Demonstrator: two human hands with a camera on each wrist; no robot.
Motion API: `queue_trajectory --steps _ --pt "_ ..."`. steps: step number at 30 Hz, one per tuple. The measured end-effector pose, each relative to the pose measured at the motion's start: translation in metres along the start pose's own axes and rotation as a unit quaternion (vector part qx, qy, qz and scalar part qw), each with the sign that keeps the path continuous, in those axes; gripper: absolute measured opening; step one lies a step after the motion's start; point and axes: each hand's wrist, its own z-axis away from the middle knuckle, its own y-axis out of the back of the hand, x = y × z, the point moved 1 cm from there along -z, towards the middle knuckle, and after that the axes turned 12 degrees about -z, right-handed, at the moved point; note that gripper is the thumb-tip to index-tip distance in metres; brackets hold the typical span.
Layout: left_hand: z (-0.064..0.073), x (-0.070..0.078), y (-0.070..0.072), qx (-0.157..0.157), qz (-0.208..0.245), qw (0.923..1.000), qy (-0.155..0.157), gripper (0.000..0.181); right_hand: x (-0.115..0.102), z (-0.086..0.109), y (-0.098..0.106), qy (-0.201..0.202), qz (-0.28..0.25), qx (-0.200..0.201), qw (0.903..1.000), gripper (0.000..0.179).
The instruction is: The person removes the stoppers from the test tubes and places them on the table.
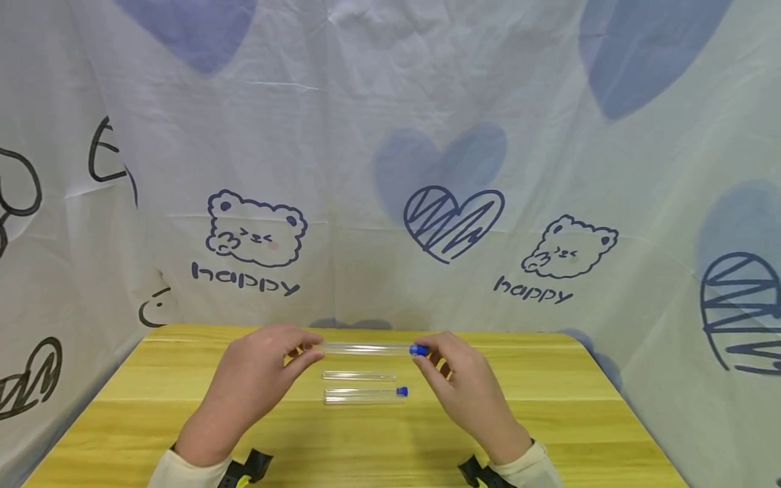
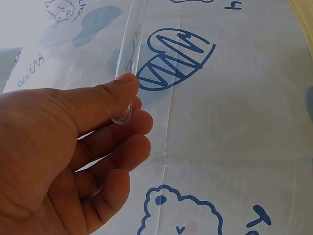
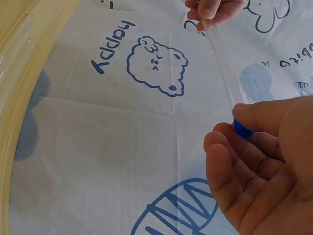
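Observation:
Between both hands a clear test tube (image 1: 366, 349) is held level near the table's far side. My left hand (image 1: 262, 376) pinches its rounded end between thumb and fingers, as the left wrist view shows. At the other end my right hand (image 1: 466, 383) pinches the blue stopper (image 1: 418, 350), which sits at the tube's mouth. Nearer to me on the table lie a smaller test tube (image 1: 358, 375) without a stopper and a test tube (image 1: 360, 396) with a blue stopper (image 1: 402, 392) at its right end.
The wooden table (image 1: 329, 454) has light yellow grain. A pale curtain (image 1: 354, 271) printed with hearts, bears and lettering hangs close behind the table's far edge and along both sides.

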Motion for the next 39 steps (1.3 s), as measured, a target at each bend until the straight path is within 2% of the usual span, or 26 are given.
queue_trajectory --steps 6,19,26,32,35,39 --pt "-0.0001 0.0008 0.0004 -0.01 0.006 0.9999 0.004 0.014 0.0003 -0.0001 -0.0007 -0.019 -0.018 0.021 0.9994 0.018" --pt "0.0004 0.0026 0.0021 0.005 0.005 1.0 -0.005 0.015 0.0009 0.0011 -0.0006 0.034 -0.002 0.036 0.9988 0.021" --pt "0.0015 0.0037 0.0016 -0.005 0.004 0.9999 -0.009 0.011 0.0029 0.0015 -0.0024 0.026 -0.003 0.045 0.9987 0.019" --pt "0.0013 0.0051 0.0001 -0.03 0.012 0.9994 -0.01 0.01 0.0046 0.0014 -0.0043 0.042 0.049 0.07 0.9955 0.017" --pt "0.0011 0.005 0.0 -0.025 0.013 0.9995 -0.01 0.009 0.0054 0.0008 -0.004 0.056 0.067 0.075 0.9934 0.019" --pt "0.0008 0.0042 0.0001 -0.013 0.015 0.9998 -0.005 0.009 0.0057 0.0005 -0.0023 0.055 0.06 0.067 0.9945 0.02"
